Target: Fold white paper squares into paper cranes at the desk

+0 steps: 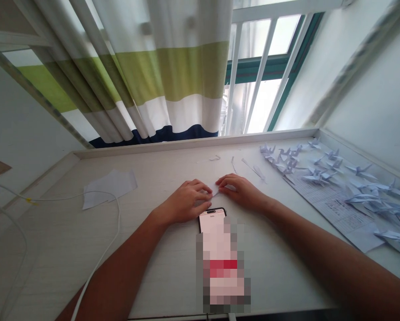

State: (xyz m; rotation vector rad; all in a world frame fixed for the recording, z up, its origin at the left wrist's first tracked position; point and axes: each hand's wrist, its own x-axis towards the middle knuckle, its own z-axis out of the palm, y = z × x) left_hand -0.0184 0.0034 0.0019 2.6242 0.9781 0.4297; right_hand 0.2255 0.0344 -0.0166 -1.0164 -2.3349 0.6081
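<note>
Hands: my left hand (185,203) and right hand (242,192) are together, fingertips pinching the paper (216,192).
Paper: small, folded, just above the phone (212,220) on the desk (173,174).
Risk: hard pressing can tear it.

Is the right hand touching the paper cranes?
Apart: the head view shows the right hand with a visible gap of tabletop between it and the nearest paper cranes.

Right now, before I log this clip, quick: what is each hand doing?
Left hand: closed, fingers curled at a small folded piece of white paper.
Right hand: closed, apparently holding the same paper.
</note>
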